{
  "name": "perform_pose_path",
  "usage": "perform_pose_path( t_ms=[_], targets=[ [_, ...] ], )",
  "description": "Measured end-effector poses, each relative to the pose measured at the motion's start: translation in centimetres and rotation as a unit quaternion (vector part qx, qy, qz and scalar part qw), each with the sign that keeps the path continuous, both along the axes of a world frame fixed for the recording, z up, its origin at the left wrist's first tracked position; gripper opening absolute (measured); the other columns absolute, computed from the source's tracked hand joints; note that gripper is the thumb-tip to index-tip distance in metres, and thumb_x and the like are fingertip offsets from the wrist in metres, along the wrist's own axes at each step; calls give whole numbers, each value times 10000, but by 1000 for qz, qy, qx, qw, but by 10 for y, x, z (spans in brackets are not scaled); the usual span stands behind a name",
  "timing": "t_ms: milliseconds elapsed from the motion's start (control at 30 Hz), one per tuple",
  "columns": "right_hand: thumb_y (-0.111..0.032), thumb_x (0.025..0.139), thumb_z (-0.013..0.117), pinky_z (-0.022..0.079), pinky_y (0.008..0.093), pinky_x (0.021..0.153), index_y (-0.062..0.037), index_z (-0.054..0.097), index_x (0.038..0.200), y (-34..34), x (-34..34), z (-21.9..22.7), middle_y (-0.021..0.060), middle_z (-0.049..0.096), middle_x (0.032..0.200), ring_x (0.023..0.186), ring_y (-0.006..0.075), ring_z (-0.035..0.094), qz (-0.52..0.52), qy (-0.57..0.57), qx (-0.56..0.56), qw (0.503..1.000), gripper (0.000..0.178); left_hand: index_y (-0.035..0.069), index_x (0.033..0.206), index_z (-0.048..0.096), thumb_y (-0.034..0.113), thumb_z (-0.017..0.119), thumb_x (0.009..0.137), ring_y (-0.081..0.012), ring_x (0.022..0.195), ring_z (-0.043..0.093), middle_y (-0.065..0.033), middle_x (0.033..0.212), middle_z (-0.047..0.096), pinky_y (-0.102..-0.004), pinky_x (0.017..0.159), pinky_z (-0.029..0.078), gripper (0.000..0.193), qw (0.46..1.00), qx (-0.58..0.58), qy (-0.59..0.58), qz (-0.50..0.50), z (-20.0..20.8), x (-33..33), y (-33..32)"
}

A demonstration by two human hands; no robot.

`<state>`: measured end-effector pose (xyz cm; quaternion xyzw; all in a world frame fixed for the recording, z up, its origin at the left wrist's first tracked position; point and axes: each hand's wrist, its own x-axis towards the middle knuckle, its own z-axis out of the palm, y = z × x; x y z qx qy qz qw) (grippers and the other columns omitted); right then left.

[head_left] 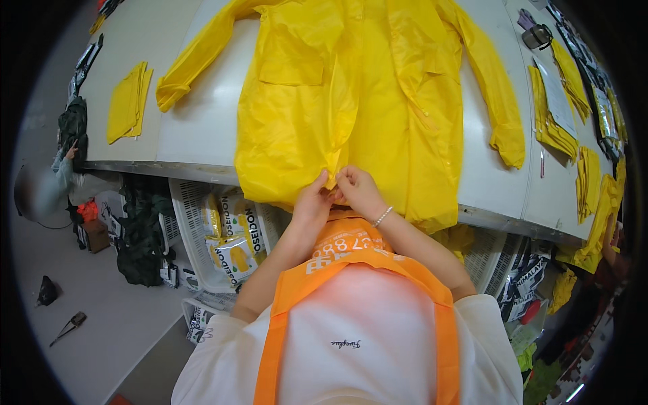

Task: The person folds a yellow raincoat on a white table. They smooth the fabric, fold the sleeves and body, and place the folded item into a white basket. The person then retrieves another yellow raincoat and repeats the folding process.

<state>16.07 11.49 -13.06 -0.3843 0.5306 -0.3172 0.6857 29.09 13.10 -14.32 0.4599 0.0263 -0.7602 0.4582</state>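
A yellow raincoat (290,118) lies spread with its front partly unfastened, sleeves out to both sides, its lower hem hanging over the near table edge. My left hand (313,202) pinches the front edge of the coat near the hem. Right beside it, my right hand (362,192) has its fingers closed on the same front edge, a bracelet on the wrist. The two hands nearly touch; whatever small part lies between the fingertips is hidden. A flap pocket (291,69) shows on the coat's left front panel.
The white table (202,135) carries folded yellow garments (128,101) at left and more yellow stacks (553,115) at right, near a glass jar (537,36). Below stand white baskets (191,233) with packaged goods. Another person (67,172) is at far left.
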Motion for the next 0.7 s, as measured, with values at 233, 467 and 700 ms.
perform_pose_path(
  t_ms=[233, 467, 700],
  targets=[
    [-342, 854, 584, 452, 311, 535, 25, 604, 742, -54, -6, -26, 110, 600, 631, 564, 159, 575, -41, 164, -41, 985, 384, 91, 996, 571, 62, 665, 808, -144, 819, 520, -21, 932, 593, -251, 691, 422, 213, 996, 80, -33, -13, 4, 5, 8],
    [-210, 780, 611, 482, 350, 631, 37, 572, 1064, -117, 2, -24, 170, 630, 824, 713, 251, 621, -163, 278, -270, 907, 378, -6, 1221, 394, 42, 553, 852, -239, 896, 500, -185, 1187, 474, -275, 778, 459, 405, 961, 149, 234, 4, 8, 8, 3],
    [-143, 816, 554, 500, 344, 718, -73, 550, 1213, -116, 36, -42, 184, 645, 943, 809, 273, 636, 232, 609, -241, 719, 403, -26, 1099, 434, 33, 552, 823, -214, 814, 492, -171, 1001, 516, -267, 710, 456, 306, 958, 143, 228, -96, -20, -7, 2]
  ],
)
